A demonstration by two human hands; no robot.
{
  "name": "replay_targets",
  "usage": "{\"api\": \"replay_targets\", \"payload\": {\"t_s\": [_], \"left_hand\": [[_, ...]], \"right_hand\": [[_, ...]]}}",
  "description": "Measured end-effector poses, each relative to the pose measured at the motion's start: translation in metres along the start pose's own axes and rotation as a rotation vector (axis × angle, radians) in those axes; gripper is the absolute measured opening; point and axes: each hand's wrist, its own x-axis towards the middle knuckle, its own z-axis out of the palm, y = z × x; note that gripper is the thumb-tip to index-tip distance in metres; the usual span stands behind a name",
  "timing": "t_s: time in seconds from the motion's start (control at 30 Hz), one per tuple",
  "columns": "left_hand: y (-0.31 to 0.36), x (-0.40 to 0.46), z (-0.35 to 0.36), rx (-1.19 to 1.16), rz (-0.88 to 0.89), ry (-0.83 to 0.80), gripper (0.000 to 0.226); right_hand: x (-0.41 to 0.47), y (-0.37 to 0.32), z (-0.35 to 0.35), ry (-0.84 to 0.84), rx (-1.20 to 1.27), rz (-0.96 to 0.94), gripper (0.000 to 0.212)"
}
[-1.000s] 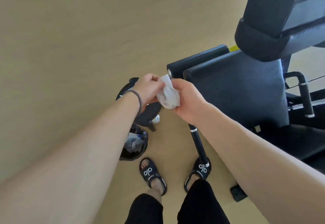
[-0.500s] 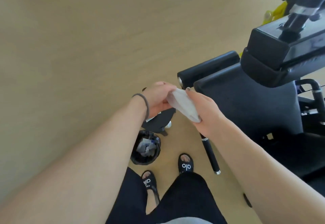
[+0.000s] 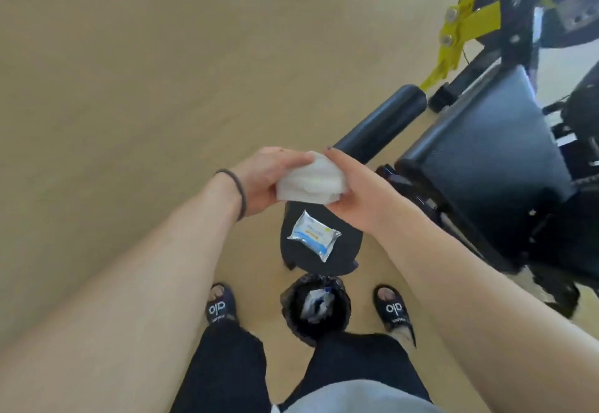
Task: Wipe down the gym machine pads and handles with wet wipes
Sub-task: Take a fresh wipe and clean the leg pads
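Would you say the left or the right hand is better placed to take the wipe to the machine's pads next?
Right, most likely. Both hands grip the wipe, but the right hand is on the side of the roller pad and seat pad, which lie just beyond it. The left hand would have to cross over.

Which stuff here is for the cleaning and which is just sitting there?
For the cleaning:
- white wet wipe, held by left hand and right hand
- blue-and-white wipes packet
- black seat pad
- black roller pad
- black bin with used wipes

Just there:
- yellow metal bracket
- black slide sandals
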Motion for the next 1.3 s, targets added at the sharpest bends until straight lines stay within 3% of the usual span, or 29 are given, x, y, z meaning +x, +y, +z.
{"api": "replay_targets", "payload": {"t_s": [0.2,0.3,0.4,0.57,0.73,1.03,1.17,1.3], "left_hand": [[0.039,-0.008,-0.083,0.293,-0.001,-0.046,0.024],[0.058,-0.009,-0.101,0.388,0.032,-0.063,0.016],[0.071,-0.004,-0.107,0.444,0.032,-0.069,0.025],[0.102,0.004,-0.091,0.515,-0.033,-0.232,0.045],[0.136,0.025,-0.068,0.61,-0.072,-0.421,0.026],[0.208,0.119,-0.045,0.724,-0.362,-0.413,0.039],[0.233,0.161,-0.026,0.757,-0.295,-0.46,0.037],[0.25,0.189,0.005,0.609,-0.266,-0.509,0.027]], "right_hand": [[-0.013,0.027,0.083,-0.116,-0.092,0.021,0.059],[-0.019,0.03,0.107,-0.109,-0.093,-0.049,0.053],[-0.025,0.023,0.116,-0.031,0.008,-0.123,0.04],[-0.023,0.015,0.107,0.078,0.274,-0.214,0.052],[-0.017,-0.004,0.093,0.131,0.429,-0.299,0.044],[0.062,-0.086,0.096,0.179,0.649,-0.387,0.032],[0.085,-0.122,0.086,0.262,0.702,-0.401,0.039],[0.102,-0.142,0.068,0.381,0.804,-0.461,0.035]]}}
